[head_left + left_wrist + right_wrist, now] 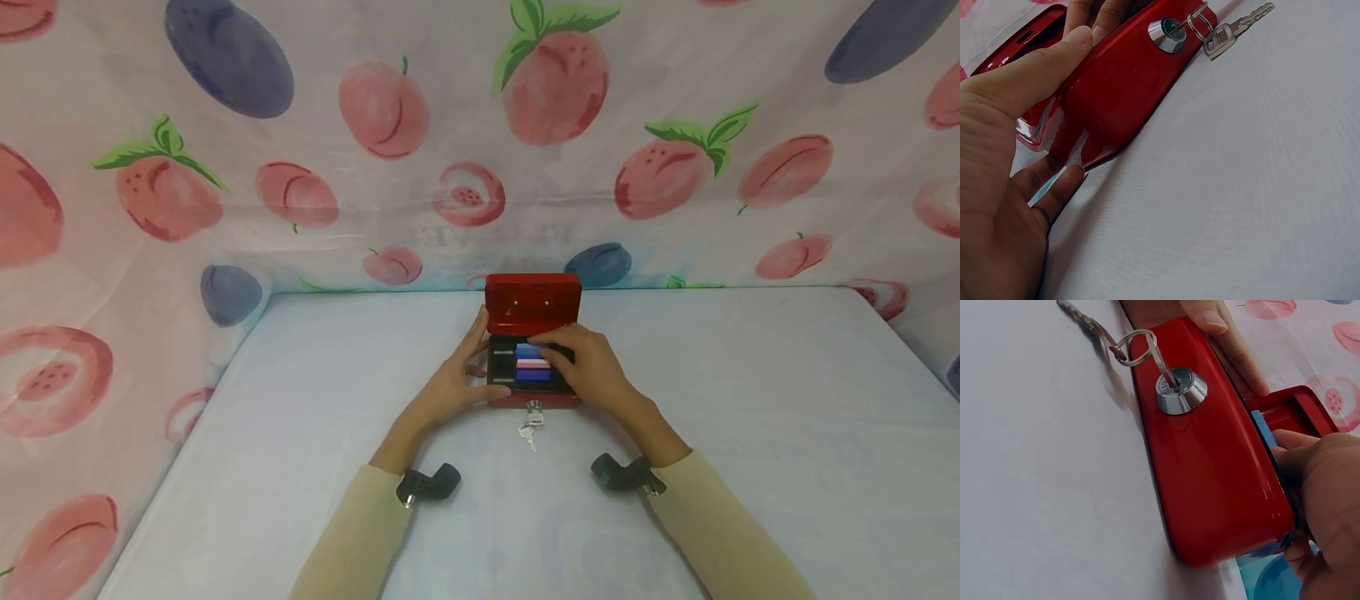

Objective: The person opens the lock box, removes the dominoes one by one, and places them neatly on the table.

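Observation:
A small red cash box [536, 402] stands on the table with its lid [533, 304] raised at the back. Inside its black tray [502, 367] lie several blue, white and pink bars [533, 375] in a stack of rows. My left hand [453, 383] grips the box's left side, thumb over the front rim and fingers along the side wall. My right hand [596, 367] reaches in from the right; its thumb and index finger pinch a light-blue bar [1264, 428] at the back of the rows. Part of the tray is hidden under this hand.
A key sits in the round lock [1167, 34] on the box's front, and a second key [1235, 31] hangs from its ring onto the white table [225, 467]. A fruit-patterned cloth [465, 108] hangs behind the table and down the left side.

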